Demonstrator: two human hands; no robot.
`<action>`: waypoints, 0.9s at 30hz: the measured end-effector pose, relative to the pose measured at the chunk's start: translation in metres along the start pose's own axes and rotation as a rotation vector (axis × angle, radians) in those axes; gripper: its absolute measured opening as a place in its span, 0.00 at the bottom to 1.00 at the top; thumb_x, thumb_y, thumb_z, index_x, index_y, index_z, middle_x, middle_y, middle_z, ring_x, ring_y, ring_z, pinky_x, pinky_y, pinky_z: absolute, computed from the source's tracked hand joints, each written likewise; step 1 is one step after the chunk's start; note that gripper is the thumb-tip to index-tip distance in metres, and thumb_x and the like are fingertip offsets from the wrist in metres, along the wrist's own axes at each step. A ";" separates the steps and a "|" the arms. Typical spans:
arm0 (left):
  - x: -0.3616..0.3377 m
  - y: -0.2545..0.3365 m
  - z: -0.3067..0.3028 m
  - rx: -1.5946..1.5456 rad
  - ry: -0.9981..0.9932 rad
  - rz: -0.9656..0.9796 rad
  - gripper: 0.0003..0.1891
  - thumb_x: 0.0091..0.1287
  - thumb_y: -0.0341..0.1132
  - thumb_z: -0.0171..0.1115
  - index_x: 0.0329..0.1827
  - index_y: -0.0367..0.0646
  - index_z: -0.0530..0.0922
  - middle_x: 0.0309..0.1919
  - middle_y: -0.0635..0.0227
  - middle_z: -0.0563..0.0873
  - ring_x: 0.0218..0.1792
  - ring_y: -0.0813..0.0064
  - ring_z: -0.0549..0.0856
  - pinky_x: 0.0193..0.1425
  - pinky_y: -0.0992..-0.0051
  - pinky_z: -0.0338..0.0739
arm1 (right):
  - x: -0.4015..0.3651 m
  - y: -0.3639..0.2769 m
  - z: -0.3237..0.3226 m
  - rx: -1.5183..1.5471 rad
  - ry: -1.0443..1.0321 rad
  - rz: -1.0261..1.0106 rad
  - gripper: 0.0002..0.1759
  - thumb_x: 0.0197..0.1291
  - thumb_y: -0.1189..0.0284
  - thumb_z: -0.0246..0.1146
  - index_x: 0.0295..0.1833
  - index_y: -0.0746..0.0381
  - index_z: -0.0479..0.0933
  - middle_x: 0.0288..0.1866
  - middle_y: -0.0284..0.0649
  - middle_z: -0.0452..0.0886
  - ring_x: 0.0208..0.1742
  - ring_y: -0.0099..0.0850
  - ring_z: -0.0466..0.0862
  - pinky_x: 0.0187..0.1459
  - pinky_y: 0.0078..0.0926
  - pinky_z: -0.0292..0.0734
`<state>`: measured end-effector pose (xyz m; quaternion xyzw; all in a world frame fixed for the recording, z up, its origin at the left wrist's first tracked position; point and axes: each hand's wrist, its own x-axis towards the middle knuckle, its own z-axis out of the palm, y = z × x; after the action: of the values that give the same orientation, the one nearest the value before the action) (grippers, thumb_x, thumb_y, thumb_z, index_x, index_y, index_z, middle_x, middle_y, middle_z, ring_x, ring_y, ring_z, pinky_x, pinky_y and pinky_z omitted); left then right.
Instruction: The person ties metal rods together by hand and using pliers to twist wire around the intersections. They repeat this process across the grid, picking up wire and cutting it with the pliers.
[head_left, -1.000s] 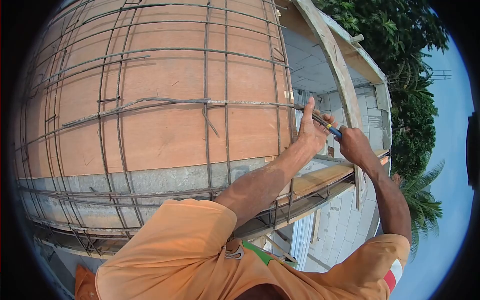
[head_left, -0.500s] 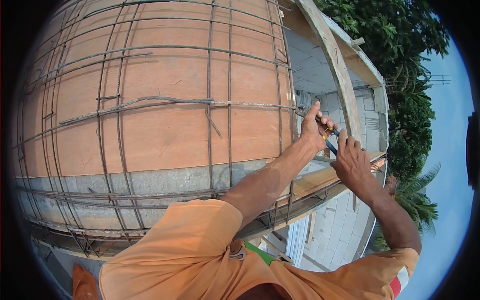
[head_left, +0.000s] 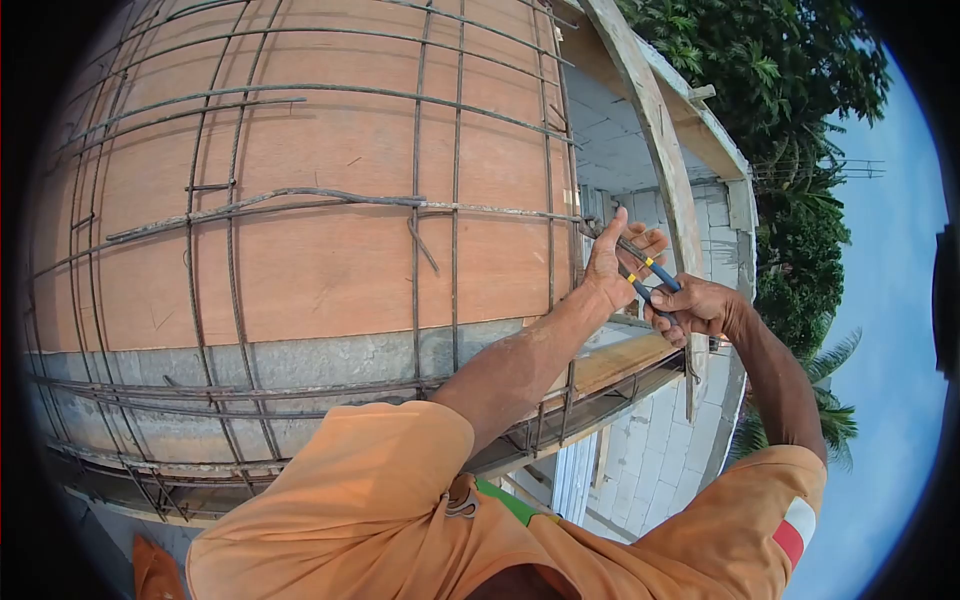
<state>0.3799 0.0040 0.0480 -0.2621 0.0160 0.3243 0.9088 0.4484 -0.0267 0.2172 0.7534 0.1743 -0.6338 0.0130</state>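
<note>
Blue-handled pincers, just beyond the right edge of the plywood panel, their handle ends pinched by the right hand, the left hand spread beside them; steady, square jaws and left fingers clear of the pivot would aid control.

pale block walls beside leafy green trees under bright blue sky

You're outdoors on a building site: steel rebar is laid in a grid over plywood sheeting at upper left, pale block walls stand unplastered at lower right, and trees and open sky fill the right.
</note>
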 end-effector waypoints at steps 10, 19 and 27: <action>0.001 -0.004 0.026 -0.065 0.222 0.019 0.21 0.74 0.53 0.59 0.29 0.50 0.68 0.17 0.72 0.71 0.20 0.70 0.73 0.40 0.59 0.77 | -0.007 0.033 0.068 -1.771 1.114 -0.464 0.27 0.62 0.67 0.66 0.59 0.74 0.69 0.38 0.49 0.81 0.35 0.46 0.86 0.36 0.44 0.81; -0.019 -0.002 0.016 -0.002 0.130 -0.039 0.24 0.63 0.61 0.68 0.33 0.49 0.74 0.26 0.66 0.79 0.31 0.66 0.81 0.44 0.52 0.81 | -0.017 -0.023 0.029 -0.742 0.406 -0.044 0.11 0.63 0.72 0.66 0.35 0.71 0.78 0.26 0.44 0.84 0.25 0.32 0.86 0.27 0.32 0.82; -0.007 0.000 0.010 -0.132 0.036 -0.051 0.18 0.72 0.49 0.63 0.29 0.50 0.69 0.16 0.70 0.72 0.22 0.68 0.74 0.41 0.60 0.77 | -0.025 -0.013 0.033 -0.708 0.373 -0.196 0.23 0.61 0.66 0.70 0.54 0.72 0.74 0.28 0.46 0.83 0.27 0.37 0.86 0.32 0.35 0.83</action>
<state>0.3730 0.0040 0.0579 -0.3277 0.0044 0.2964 0.8971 0.4097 -0.0288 0.2374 0.7842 0.4519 -0.3856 0.1792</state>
